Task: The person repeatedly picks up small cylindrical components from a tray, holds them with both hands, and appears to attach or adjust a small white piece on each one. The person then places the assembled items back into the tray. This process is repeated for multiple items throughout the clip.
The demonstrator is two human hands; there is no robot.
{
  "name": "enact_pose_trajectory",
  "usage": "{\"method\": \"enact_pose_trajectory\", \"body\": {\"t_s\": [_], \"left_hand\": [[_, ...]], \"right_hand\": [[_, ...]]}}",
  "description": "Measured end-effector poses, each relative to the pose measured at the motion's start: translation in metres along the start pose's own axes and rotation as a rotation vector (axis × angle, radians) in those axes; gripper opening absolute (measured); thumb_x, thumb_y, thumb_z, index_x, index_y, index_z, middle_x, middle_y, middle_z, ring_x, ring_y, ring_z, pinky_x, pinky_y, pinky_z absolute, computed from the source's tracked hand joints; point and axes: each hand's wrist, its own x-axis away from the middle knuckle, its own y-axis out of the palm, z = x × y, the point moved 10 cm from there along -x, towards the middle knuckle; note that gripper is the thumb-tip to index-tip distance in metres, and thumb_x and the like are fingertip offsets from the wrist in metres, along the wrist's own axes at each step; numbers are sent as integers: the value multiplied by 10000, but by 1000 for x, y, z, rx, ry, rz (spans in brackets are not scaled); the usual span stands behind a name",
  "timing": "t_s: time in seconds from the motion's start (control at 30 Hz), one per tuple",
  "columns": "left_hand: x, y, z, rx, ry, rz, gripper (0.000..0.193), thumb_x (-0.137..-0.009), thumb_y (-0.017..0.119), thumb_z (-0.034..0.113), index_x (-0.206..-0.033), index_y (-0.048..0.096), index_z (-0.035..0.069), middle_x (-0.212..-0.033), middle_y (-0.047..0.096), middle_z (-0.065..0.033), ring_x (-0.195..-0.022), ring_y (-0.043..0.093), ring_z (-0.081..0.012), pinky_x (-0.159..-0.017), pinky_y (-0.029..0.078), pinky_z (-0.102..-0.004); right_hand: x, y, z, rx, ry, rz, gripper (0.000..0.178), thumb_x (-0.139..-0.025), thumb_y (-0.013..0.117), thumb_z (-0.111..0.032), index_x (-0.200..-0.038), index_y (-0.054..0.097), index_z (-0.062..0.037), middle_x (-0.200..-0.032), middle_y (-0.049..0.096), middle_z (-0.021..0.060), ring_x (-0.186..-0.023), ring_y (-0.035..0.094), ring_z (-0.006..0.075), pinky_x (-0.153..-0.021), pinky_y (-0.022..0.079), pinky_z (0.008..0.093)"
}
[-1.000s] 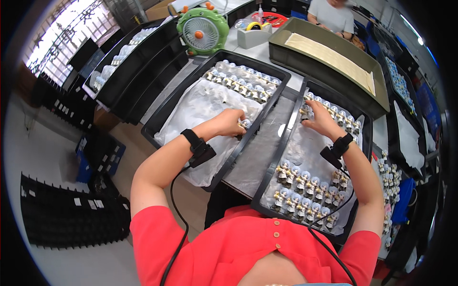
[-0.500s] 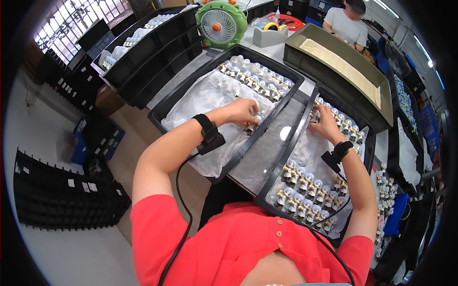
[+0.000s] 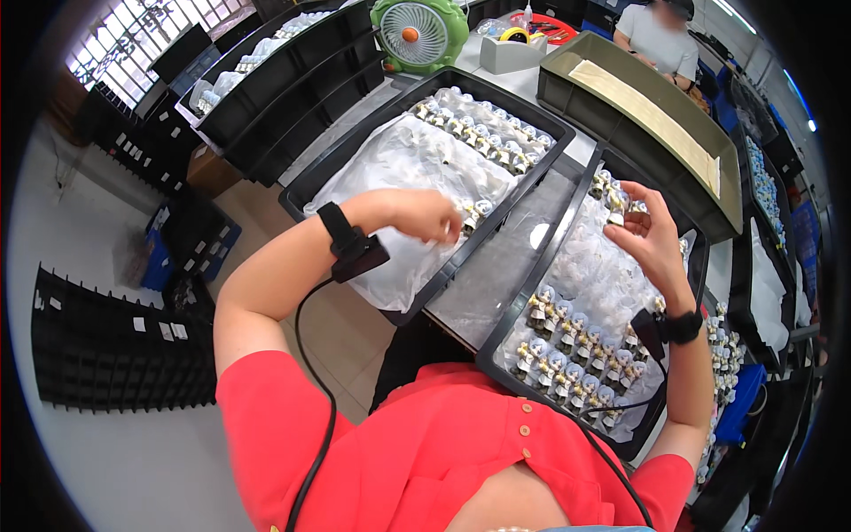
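Where the left hand [image 3: 425, 217] hovers: its fingers curl together beside a few figures [image 3: 475, 213] at the inner side of the left tray [image 3: 295, 197]; blur keeps me from telling whether they grip or touch one.
Right hand [image 3: 653, 235]: thumb and fingers stand apart around one figure [image 3: 614, 207] near the far end of the right tray [image 3: 490, 356]; from my end I can't tell whether they are clamped on it.
Left tray, done: beyond the left hand I see packed rows [image 3: 483, 137] across the far end, and I judge the short group at the fingers to be a row only begun.
Left tray, left over: under the left hand and outward from it, film [image 3: 377, 168] covers most of the surface, so I'd call this tray well under half filled.
Right tray, remaining: I see figures around the right hand, some hidden by it, and fuller rows [image 3: 581, 363] between that hand and the body; film [image 3: 576, 257] shows across the middle.
Around the hands: I have a green fan [image 3: 410, 35] beyond the left one and an olive bin [image 3: 612, 129] beyond the right, with a co-worker [image 3: 660, 40] farther off.
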Motion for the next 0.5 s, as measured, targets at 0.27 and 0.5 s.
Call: {"method": "enact_pose_trajectory", "body": {"t_s": [0.27, 0.5], "left_hand": [[21, 67, -25, -121, -222, -292, 405, -771, 652, 239, -1136, 608, 68, -990, 653, -165, -932, 618, -303, -807, 472, -368], [32, 5, -11, -145, -133, -27, 235, -765, 555, 102, -963, 671, 47, -869, 665, -150, -823, 625, -312, -740, 481, -366]], "right_hand": [[20, 24, -20, -55, -43, -76, 575, -693, 733, -91, -1221, 506, -67, -1128, 480, 53, -878, 570, 139, -812, 487, 263], [22, 22, -8, -65, -6, -66, 570, -689, 737, -92, -1216, 520, -64, -1126, 479, 40, -868, 567, 132, -814, 481, 256]]}}
